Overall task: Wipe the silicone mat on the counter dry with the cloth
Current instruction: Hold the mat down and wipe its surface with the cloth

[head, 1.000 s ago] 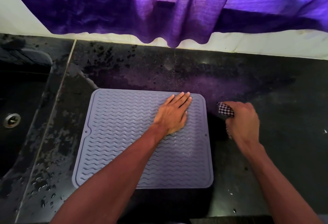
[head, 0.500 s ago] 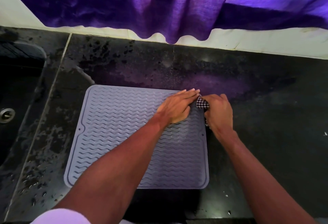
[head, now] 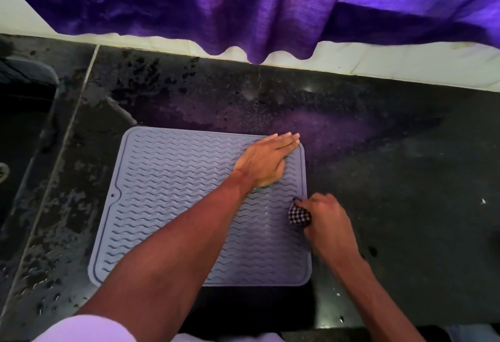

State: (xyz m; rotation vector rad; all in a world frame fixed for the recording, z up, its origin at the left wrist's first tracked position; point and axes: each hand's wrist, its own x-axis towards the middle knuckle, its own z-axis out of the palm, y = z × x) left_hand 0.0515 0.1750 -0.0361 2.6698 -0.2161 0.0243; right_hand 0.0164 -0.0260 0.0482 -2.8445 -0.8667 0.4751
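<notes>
A grey silicone mat (head: 173,195) with wavy ridges lies flat on the dark counter (head: 405,184). My left hand (head: 263,163) presses flat on the mat's far right corner, fingers straight and together. My right hand (head: 324,219) grips a bunched black-and-white checked cloth (head: 299,215) and holds it against the mat's right edge, about halfway along it. Most of the cloth is hidden inside my fist.
A dark sink (head: 19,157) with a metal drain sits at the left. Water drops and wet patches cover the counter around the mat's left and far sides. A purple curtain (head: 270,8) hangs over the white back wall (head: 405,68).
My right hand has moved the cloth from the mat's far right corner down along the right edge toward me. My left hand has stayed pressed on the far right corner.
</notes>
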